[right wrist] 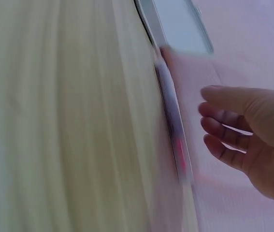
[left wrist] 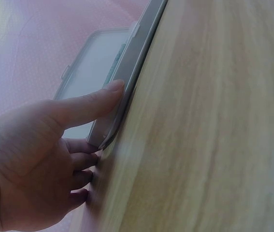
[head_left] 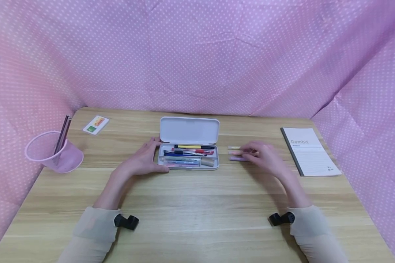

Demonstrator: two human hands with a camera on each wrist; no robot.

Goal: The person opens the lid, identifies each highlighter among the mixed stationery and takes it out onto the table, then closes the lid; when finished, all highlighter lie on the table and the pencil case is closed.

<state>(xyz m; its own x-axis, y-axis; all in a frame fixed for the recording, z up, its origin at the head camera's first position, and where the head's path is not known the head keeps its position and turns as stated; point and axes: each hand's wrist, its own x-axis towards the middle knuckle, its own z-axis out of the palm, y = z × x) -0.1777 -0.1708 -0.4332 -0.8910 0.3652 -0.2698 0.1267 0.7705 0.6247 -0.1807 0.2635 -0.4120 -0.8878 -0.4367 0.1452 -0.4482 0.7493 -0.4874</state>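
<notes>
Presently the case (head_left: 184,168) sits open at the centre of the head view, its lid (head_left: 189,130) leaning back behind the tray. The left hand (head_left: 141,159) grips its left end, thumb against the front wall and fingers round the end. The right hand (head_left: 262,157) hovers over three markers (head_left: 235,159) just right of centre; the right wrist view shows its fingers loosely bent with a gap below them, so it grasps nothing.

The likeliest slip, I judge, starts there: the markers lie so close together that a wide pinch could catch two or knock a neighbour askew. If their barrels are round, which I cannot tell, a nudge could set one rolling toward the lower frame.

The tray is crowded too. The yellow pen (head_left: 191,147) lies right by the hinge, and anything riding up over that edge might jam the lid. More pressed in beside the brown block (head_left: 207,162) could pile above the rim.

Should the left thumb push harder than the fingers brace, the case could skid or turn, and a knock to the lid might drop it onto the pens
</notes>
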